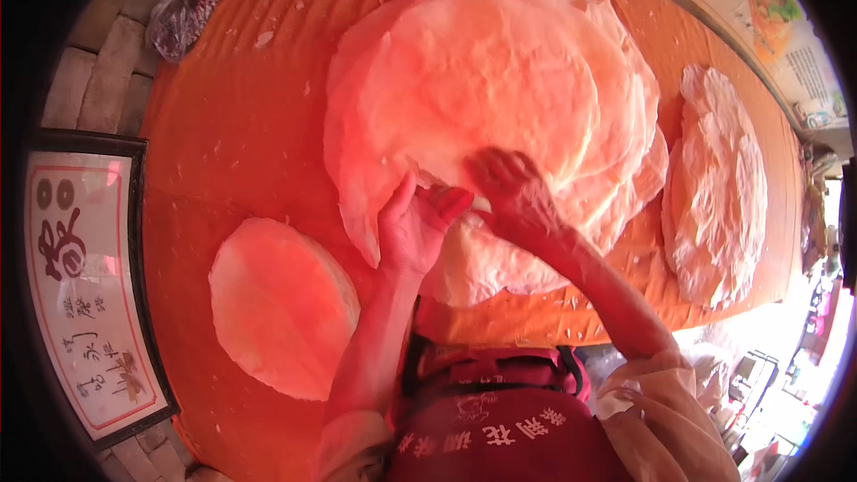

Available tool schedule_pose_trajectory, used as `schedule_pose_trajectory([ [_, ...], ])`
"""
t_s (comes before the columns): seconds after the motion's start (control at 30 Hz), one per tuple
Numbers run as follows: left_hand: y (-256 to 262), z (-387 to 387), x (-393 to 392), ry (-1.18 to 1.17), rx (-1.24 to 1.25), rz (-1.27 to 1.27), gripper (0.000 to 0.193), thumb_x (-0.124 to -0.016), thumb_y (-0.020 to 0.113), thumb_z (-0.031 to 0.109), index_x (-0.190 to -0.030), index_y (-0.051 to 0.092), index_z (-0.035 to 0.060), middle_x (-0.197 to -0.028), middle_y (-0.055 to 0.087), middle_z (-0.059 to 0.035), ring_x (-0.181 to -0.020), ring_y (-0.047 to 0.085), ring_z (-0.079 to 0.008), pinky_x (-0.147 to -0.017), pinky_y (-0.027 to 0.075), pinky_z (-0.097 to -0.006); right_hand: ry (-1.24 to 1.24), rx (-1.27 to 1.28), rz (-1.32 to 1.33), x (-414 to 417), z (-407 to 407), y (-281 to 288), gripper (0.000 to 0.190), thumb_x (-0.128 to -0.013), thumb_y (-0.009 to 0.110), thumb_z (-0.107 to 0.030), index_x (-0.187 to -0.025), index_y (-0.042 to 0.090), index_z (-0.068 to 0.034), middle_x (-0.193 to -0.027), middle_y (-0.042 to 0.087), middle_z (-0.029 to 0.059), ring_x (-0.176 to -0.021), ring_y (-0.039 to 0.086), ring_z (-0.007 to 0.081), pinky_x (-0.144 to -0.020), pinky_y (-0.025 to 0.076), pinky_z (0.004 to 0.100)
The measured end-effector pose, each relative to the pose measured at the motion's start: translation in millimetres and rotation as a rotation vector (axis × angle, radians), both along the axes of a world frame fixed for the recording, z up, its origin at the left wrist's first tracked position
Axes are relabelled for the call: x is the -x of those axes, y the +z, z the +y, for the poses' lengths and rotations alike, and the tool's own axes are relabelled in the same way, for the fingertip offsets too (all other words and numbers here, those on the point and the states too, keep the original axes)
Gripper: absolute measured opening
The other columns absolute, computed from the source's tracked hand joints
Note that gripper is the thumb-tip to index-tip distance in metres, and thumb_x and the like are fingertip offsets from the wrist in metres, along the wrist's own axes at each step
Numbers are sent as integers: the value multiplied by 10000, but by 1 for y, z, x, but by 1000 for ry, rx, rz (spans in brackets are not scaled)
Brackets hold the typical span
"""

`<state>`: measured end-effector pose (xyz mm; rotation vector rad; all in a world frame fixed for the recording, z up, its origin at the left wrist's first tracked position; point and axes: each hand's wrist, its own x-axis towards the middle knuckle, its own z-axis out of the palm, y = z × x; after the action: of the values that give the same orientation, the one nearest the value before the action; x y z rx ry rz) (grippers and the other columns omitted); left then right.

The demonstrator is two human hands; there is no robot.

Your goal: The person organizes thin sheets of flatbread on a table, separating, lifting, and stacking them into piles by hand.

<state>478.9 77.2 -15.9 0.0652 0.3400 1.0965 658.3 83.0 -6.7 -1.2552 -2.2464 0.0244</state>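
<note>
Large, thin round sheets of dough or flatbread (469,73) lie stacked and overlapping on an orange cloth-covered table (221,127). My left hand (418,224) is palm up at the near edge of the pile, fingers curled against the sheet's edge. My right hand (512,184), slightly blurred, is bent over the same edge just to the right. A small pale piece shows between the two hands; which hand grips it is unclear. A smaller round sheet (281,308) rests at the lower left, beside my left forearm.
A wrinkled stack of sheets (716,187) lies at the right. Beyond the table's left side stands a framed panel with writing (87,281). A clear plastic bag (181,17) sits at the upper left corner. Small crumbs and flakes dot the cloth.
</note>
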Motion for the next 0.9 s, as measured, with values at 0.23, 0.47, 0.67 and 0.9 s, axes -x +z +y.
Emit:
schedule_pose_trajectory([
  [0.23, 4, -16, -11, -75, 49, 303, 335, -977, 474, 309, -1190, 522, 55, -1077, 634, -142, -1019, 622, -298, -893, 499, -413, -272, 117, -249, -56, 69, 117, 273, -739, 538, 31, -933, 690, -87, -912, 694, 115, -828, 667, 290, -719, 533, 366],
  [0.47, -5, -29, -41, -241, 27, 533, 360, -961, 524, 221, -1251, 457, 20, -1093, 618, -142, -984, 635, -255, -833, 513, -366, -255, -153, -447, -77, 26, 183, 289, -708, 592, 51, -953, 688, -67, -893, 688, 123, -855, 663, 266, -742, 529, 361],
  [0.67, -4, -11, -62, -246, 30, 612, 449, -953, 525, 184, -1324, 369, -17, -1180, 563, -158, -1058, 602, -253, -873, 503, -357, -339, 344, -391, -116, 45, 66, 219, -703, 578, -25, -890, 674, -89, -810, 653, 130, -769, 636, 296, -641, 500, 412],
  [0.9, -3, -8, -83, -184, 59, 498, 413, -939, 536, 143, -1292, 387, -10, -1139, 568, -146, -1075, 592, -259, -904, 495, -392, -254, -78, -281, -131, 28, 57, 169, -688, 536, 5, -808, 622, -77, -712, 612, 80, -693, 616, 271, -592, 489, 401],
])
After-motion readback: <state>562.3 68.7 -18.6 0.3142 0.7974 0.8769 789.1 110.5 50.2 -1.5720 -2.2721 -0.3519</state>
